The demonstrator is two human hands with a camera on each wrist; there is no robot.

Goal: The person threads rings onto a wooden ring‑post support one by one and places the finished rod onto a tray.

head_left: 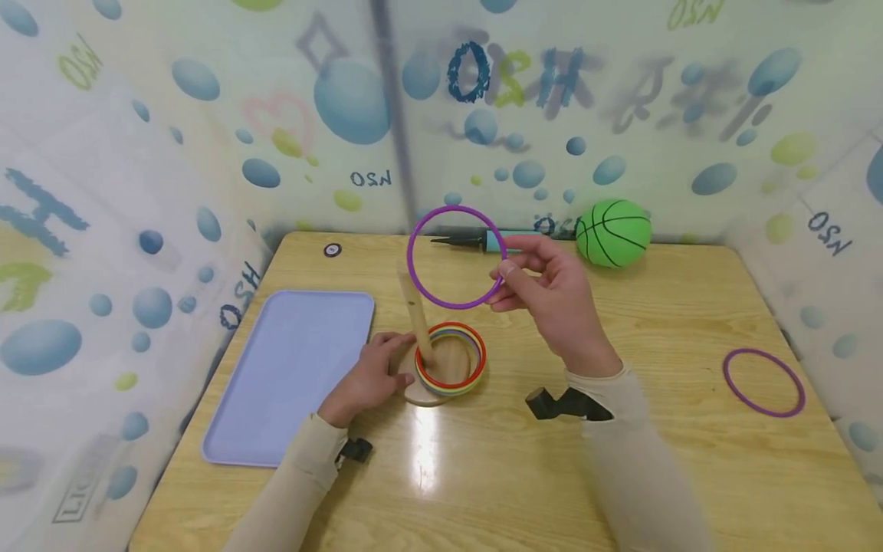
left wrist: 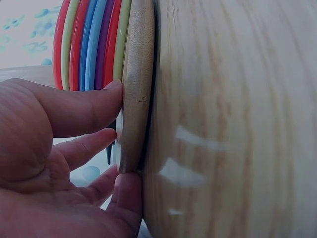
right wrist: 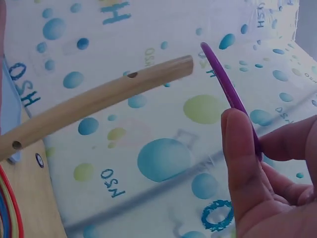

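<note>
In the head view my right hand (head_left: 562,299) pinches a purple ring (head_left: 411,268) between thumb and fingers. The ring is held up near the top of a wooden post (head_left: 416,316), and the right wrist view shows the ring (right wrist: 223,79) apart from the post's end (right wrist: 183,69). The post stands on a round wooden base (head_left: 424,399). Several coloured rings (head_left: 480,349), a red one uppermost, lie stacked around the post. My left hand (head_left: 372,376) holds the edge of the base; in the left wrist view its thumb and fingertips touch the base's rim (left wrist: 136,99).
A light purple tray (head_left: 297,353) lies at the left. Another purple ring (head_left: 731,383) is on the table (head_left: 662,460) at the right. Along the back are a green ball (head_left: 614,234), a hand pump (head_left: 476,241) and a small round disc (head_left: 333,250).
</note>
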